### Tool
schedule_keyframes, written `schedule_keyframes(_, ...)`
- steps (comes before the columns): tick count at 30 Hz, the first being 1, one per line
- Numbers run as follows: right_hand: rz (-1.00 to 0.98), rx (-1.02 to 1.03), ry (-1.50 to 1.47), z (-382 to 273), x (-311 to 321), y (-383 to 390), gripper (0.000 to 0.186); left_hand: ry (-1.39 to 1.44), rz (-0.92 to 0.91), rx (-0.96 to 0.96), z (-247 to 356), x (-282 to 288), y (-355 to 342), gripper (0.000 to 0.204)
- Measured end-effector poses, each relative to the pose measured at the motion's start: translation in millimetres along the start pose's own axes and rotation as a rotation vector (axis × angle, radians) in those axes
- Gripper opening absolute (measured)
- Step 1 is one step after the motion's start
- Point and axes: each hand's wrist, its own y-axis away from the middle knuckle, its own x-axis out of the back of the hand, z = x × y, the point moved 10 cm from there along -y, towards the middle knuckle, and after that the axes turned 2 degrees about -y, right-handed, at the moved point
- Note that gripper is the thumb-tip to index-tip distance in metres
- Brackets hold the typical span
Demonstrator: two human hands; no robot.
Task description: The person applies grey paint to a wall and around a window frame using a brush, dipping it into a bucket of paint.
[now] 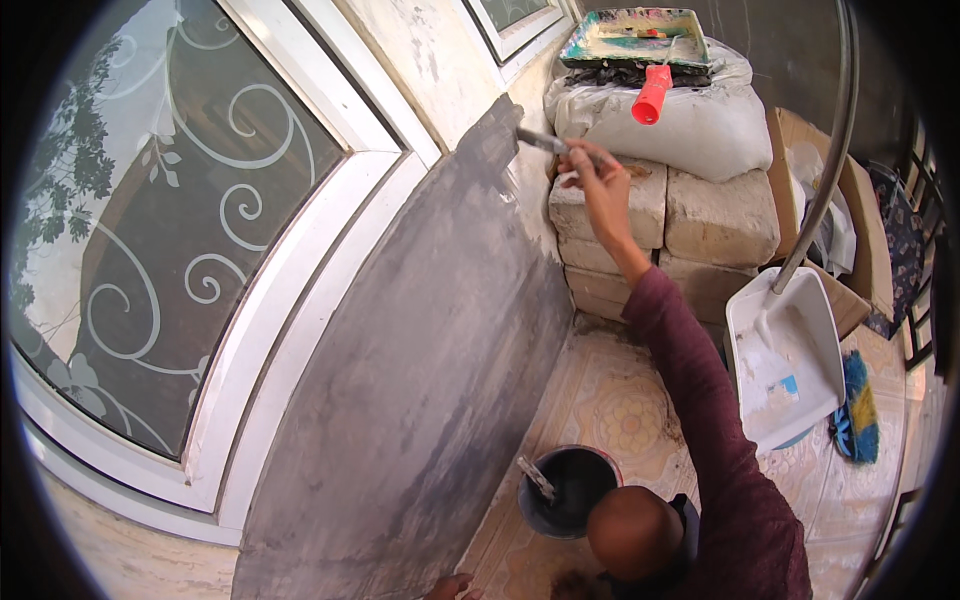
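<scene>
My right hand (598,185) reaches far forward, fingers closed round the handle of a paintbrush (540,140). The brush's dark bristles touch the upper far edge of the grey-coated wall (400,370), beside a pale uncoated strip. Low at the bottom edge, my left hand (453,587) shows only in part beside the wall's foot, its visible fingers slightly apart with nothing seen in them. Between wall and my bent knee (635,535) stands a bucket (526,505) of dark grey paint, with a paint-smeared stick or handle (537,478) leaning in it.
A white-framed window (300,290) borders the wall on the left. Beyond my hand, stacked pale blocks (720,215) carry a white sack (670,130), a paint tray (600,45) and a red-handled roller (652,95). At right are a white dustpan (785,350), cardboard box (865,240) and blue-yellow brush (857,410).
</scene>
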Motion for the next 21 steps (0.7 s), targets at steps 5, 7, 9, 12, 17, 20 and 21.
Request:
schedule_keyframes(5, -0.288, -0.054, 0.030, -14, -48, 99, 0.025, -0.385, 0.167, -0.371, 47, 13, 21, 0.034)
schedule_keyframes(7, -0.270, -0.150, -0.063, -10, -38, 98, 0.026, -0.326, 0.105, -0.294, 39, 10, 18, 0.035)
schedule_keyframes(9, -0.163, -0.233, -0.121, 18, -15, 66, 0.026, -0.305, 0.060, -0.224, 38, 11, 19, 0.034)
schedule_keyframes(12, -0.016, -0.140, -0.081, 37, 20, 15, 0.028, -0.218, 0.007, -0.135, 42, 2, 9, 0.035)
schedule_keyframes(17, -0.127, -0.074, 0.110, 20, -15, 69, 0.028, -0.285, 0.042, -0.230, 43, 7, 10, 0.035)
schedule_keyframes(20, -0.335, -0.143, 0.049, -4, -44, 118, 0.028, -0.377, 0.048, -0.270, 49, 12, 16, 0.035)
schedule_keyframes(21, -0.302, -0.178, -0.002, -5, -36, 111, 0.028, -0.388, 0.037, -0.263, 52, 11, 14, 0.036)
